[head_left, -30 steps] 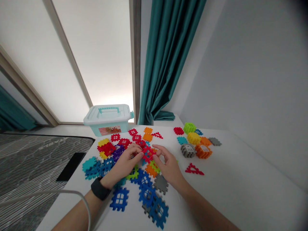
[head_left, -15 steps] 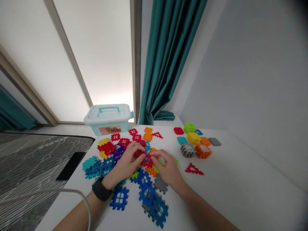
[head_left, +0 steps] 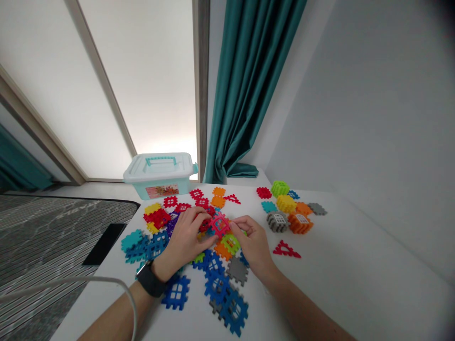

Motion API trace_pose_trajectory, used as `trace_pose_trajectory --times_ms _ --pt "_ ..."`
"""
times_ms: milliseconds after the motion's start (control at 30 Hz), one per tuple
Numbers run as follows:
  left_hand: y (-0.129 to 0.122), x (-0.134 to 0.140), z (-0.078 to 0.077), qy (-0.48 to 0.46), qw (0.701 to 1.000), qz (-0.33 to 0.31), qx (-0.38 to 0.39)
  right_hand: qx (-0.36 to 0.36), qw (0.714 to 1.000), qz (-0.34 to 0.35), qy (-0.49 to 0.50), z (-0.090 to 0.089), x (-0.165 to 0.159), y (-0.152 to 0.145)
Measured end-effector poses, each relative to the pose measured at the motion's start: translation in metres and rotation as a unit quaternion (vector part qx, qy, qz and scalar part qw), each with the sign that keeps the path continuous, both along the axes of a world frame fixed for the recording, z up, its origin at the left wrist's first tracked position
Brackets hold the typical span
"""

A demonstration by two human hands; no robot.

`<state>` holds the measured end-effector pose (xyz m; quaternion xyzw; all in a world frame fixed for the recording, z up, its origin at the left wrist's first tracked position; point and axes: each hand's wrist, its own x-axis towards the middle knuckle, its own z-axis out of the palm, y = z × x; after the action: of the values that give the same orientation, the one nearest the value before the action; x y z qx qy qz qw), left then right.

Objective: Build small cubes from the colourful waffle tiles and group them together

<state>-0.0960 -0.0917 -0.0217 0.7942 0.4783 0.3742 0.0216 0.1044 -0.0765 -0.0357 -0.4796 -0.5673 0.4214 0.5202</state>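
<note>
A red square window tile (head_left: 220, 225) with notched edges is raised and tilted above the pile. My right hand (head_left: 253, 244) pinches its right edge between thumb and forefinger. At the tile's left side is my left hand (head_left: 187, 237), its curled fingers and thumb closed about that edge; the exact contact is partly hidden. Just below the tile lie a lime-green window tile (head_left: 231, 243) and an orange tile (head_left: 222, 251). More red and purple tiles (head_left: 173, 222) are partly covered by my left hand. A grey tile (head_left: 238, 270) lies near my right wrist.
Blue window tiles (head_left: 217, 286) spread toward the front edge. Assembled blocks, among them a grey one (head_left: 277, 221) and an orange one (head_left: 300, 223), stand at right near a red triangle (head_left: 286, 249). A lidded box (head_left: 159, 175) sits at the back left. A cable (head_left: 117, 280) crosses the lower left.
The red window tile has come up from the pile and turned in my fingers. My right hand has shifted slightly right, uncovering the lime-green tile.
</note>
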Motion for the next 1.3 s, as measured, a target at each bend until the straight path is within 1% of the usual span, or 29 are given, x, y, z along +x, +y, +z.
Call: trace_pose_trajectory --times_ms 167,267,367,500,567,633,733,767,833,900,967,1133,1300 --pt "0.001 -0.003 -0.002 0.003 1.0 0.004 0.015 -0.014 1.0 0.021 -0.014 0.0 0.002 0.001" --pt "0.0 -0.003 -0.002 0.002 1.0 -0.015 0.012 -0.003 0.999 0.033 -0.031 -0.001 0.002 0.0" --pt "0.0 -0.002 -0.001 -0.009 1.0 -0.03 0.0 -0.001 0.999 0.038 -0.029 -0.002 0.002 -0.001" --pt "0.002 -0.002 -0.002 -0.028 0.999 -0.033 0.013 0.014 0.996 0.065 -0.051 -0.002 0.001 -0.002" --pt "0.003 -0.003 -0.003 -0.033 0.999 -0.032 0.021 0.054 0.992 0.068 -0.094 -0.001 0.004 -0.001" --pt "0.002 -0.004 -0.003 -0.03 0.999 -0.034 0.019 0.138 0.976 0.056 -0.161 0.001 0.008 0.002" --pt "0.001 -0.004 -0.003 -0.022 0.999 -0.039 0.009 0.278 0.925 0.063 -0.252 0.003 0.018 0.007" --pt "0.0 -0.004 -0.002 -0.022 0.999 -0.043 0.007 0.309 0.909 0.071 -0.271 0.004 0.02 0.008" --pt "0.0 -0.004 -0.002 -0.026 0.998 -0.05 0.005 0.346 0.886 0.089 -0.296 0.004 0.023 0.009" --pt "-0.001 -0.004 -0.002 -0.03 0.998 -0.063 0.005 0.358 0.875 0.099 -0.31 0.004 0.023 0.009" --pt "-0.001 -0.004 -0.001 -0.035 0.997 -0.075 0.003 0.359 0.873 0.106 -0.312 0.004 0.022 0.007" --pt "-0.002 -0.003 0.001 -0.04 0.997 -0.066 0.0 0.355 0.881 0.101 -0.295 0.003 0.021 0.006" --pt "-0.002 -0.003 0.003 -0.035 0.997 -0.061 0.016 0.342 0.891 0.1 -0.282 0.004 0.021 0.006"
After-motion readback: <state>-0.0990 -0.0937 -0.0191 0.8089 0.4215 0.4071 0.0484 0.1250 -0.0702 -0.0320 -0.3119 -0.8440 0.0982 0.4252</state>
